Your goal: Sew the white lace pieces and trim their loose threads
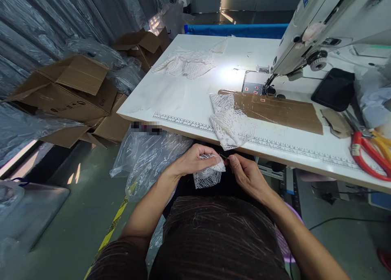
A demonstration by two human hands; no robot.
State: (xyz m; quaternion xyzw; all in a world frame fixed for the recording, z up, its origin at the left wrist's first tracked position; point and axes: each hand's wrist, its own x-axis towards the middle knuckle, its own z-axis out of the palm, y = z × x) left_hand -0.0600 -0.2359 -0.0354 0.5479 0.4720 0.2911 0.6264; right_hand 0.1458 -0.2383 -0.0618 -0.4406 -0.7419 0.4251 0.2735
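In front of the table's near edge, my left hand (201,159) pinches a piece of white lace fabric (209,178) that hangs below the fingers. Close beside it on the right, my right hand (246,172) grips a slim dark metal tool (224,156), its tip at the lace's edge; I cannot make out its exact kind. Another white lace piece (229,123) lies on the table just above my hands and laps over the front edge. Further back on the left, more white lace (189,62) is spread out.
A sewing machine (317,31) stands on the right of the white table (171,94). A brown cardboard strip (284,113) lies before its needle. Red-handled pliers (363,149) and a black pouch-like item (334,88) are at right. Cardboard boxes (76,88) and clear plastic (152,157) crowd the left.
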